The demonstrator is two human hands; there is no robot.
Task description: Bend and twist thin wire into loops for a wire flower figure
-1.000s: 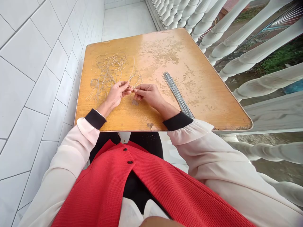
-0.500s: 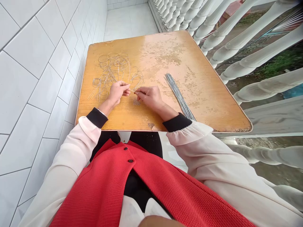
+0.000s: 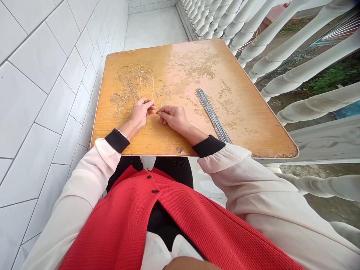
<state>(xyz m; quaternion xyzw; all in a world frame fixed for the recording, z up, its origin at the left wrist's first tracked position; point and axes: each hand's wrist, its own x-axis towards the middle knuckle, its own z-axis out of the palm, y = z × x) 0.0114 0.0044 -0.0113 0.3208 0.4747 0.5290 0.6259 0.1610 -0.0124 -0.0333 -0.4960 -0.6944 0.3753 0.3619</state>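
Over the near part of a worn wooden table [image 3: 242, 123], my left hand [image 3: 142, 111] and my right hand [image 3: 173, 116] meet fingertip to fingertip. Both are closed in a pinch on one thin wire whose looped end [image 3: 163, 96] lies on the table just beyond them. A pile of bent, looped wires [image 3: 132, 84] spreads beyond and left of my left hand. A bundle of straight grey wires [image 3: 212, 114] lies to the right of my right forearm.
A white tiled wall [image 3: 42, 75] runs close along the table's left side. White balusters [image 3: 281, 45] of a railing stand to the right. A tiled floor strip [image 3: 154, 26] extends beyond the table's far edge.
Both hands stay pinched together on the wire with small finger shifts. The view has tilted a little, so the table sits slightly lower in the picture.
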